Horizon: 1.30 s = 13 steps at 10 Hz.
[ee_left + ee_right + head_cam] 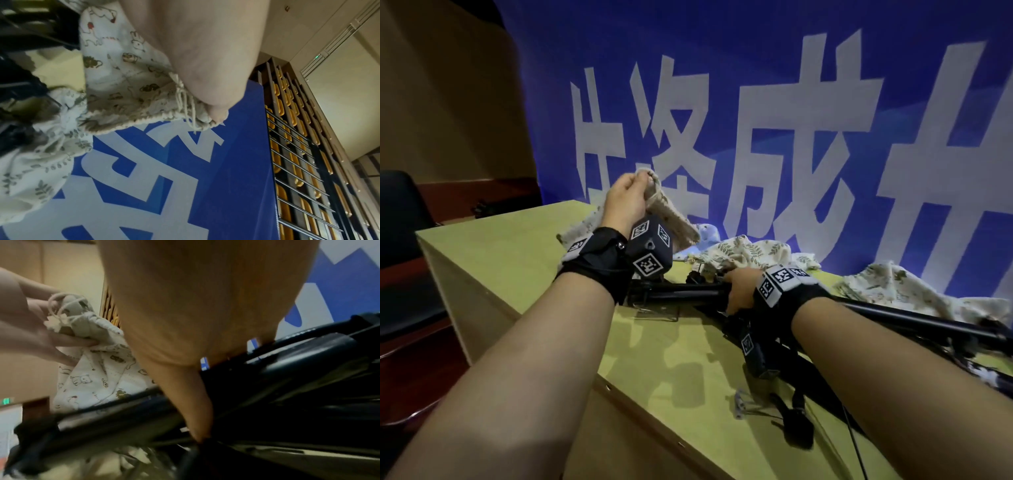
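My left hand [627, 198] is raised above the table and pinches the top corner of a cream cloth bag [671, 219] printed with small animals, which hangs below it. The same bag [123, 78] shows its drawstring cord by the fingers in the left wrist view, and the bag [92, 379] also hangs at left in the right wrist view. My right hand [739, 291] grips a folded black stand [678, 291] made of metal tubes lying on the table. The thumb [195, 410] presses along a black tube [287, 366].
The yellow-green table [517, 260] has its left edge near a dark chair [404, 240]. Leaf-print cloths [750, 253] and another cloth [893, 291] lie at the back. A blue banner [791, 102] with white characters stands behind. Straps and a cable [856, 445] lie at front right.
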{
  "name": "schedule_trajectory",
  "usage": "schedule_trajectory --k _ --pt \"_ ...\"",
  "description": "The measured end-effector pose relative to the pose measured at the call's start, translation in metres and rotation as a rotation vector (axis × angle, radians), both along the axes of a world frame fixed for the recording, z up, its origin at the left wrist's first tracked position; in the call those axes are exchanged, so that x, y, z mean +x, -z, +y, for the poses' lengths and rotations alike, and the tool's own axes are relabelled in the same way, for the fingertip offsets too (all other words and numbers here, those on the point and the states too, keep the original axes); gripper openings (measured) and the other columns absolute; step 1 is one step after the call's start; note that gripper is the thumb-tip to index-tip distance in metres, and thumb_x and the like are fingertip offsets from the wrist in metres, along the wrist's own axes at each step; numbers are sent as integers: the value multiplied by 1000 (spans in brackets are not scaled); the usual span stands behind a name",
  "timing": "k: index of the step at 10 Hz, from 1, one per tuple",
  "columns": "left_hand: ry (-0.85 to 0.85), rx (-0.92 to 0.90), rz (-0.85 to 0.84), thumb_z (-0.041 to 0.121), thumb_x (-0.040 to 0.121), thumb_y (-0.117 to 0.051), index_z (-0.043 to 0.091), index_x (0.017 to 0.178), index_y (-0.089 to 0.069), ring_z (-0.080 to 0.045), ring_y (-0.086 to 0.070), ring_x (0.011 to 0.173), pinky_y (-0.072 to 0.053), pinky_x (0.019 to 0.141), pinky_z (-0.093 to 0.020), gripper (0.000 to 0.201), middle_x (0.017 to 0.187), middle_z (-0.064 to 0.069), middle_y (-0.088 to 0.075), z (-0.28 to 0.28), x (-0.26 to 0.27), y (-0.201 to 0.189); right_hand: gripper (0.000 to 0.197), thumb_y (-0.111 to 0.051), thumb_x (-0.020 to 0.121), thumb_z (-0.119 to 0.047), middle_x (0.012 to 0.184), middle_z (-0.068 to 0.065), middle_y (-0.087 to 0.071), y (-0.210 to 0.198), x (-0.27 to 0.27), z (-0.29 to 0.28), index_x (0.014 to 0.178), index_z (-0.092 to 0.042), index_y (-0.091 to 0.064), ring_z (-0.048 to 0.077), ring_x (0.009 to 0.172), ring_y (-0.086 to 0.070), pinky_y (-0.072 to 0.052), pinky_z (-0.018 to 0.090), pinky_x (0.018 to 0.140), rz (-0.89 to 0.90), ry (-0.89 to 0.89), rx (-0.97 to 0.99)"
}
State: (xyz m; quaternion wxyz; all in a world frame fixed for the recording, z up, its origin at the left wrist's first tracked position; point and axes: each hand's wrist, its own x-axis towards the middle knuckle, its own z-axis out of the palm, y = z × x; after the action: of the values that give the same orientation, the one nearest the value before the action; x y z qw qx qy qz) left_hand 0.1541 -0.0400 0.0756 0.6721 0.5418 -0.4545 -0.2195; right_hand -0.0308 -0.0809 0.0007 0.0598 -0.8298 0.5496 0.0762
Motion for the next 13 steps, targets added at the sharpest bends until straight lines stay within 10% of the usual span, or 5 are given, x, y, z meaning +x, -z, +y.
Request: schedule_trajectory --k 5,7,8,10,13 --pt "-169 177 81 28 95 -53 19 62 -43 -12 -41 59 -38 56 -15 36 65 2 -44 -5 12 24 32 -66 85 -20 97 5 -64 -52 -57 3 116 -18 -59 26 90 -62 -44 29 72 -544 168 -261" --pt "52 331 -1 21 93 -60 3 98 -66 -12 -48 59 -39 38 -10 19 87 -14 -63 7 -42 30 37 -64 87 -27 107 7 -65 -83 -101 23 122 -20 -57 27 94 -61 -43 30 74 -901 283 -425" --pt "55 348 -268 24 97 -52 9 127 -55 -22 -62 87 -50 69 -19 34 116 -13 -65 6 -61 31 34 -62 88 -32 102 1 -60 -92 -122 32 119 -20 -55 25 96 -58 -43 35 86 -996 341 -490" --pt "101 315 -298 13 88 -56 9 78 -61 -23 -54 74 -43 66 -31 12 75 -11 -59 -8 -91 31 38 -60 90 -31 109 1 -60 -100 -152 36 125 -16 -52 21 100 -58 -44 31 85 -1290 368 -550" --pt "141 250 -271 0 86 -38 13 70 -60 -25 -55 67 -46 64 -34 31 69 -7 -61 -11 -112 24 43 -68 74 -27 107 8 -65 -90 -162 35 111 -15 -49 28 100 -65 -52 49 91 -1763 428 -419"
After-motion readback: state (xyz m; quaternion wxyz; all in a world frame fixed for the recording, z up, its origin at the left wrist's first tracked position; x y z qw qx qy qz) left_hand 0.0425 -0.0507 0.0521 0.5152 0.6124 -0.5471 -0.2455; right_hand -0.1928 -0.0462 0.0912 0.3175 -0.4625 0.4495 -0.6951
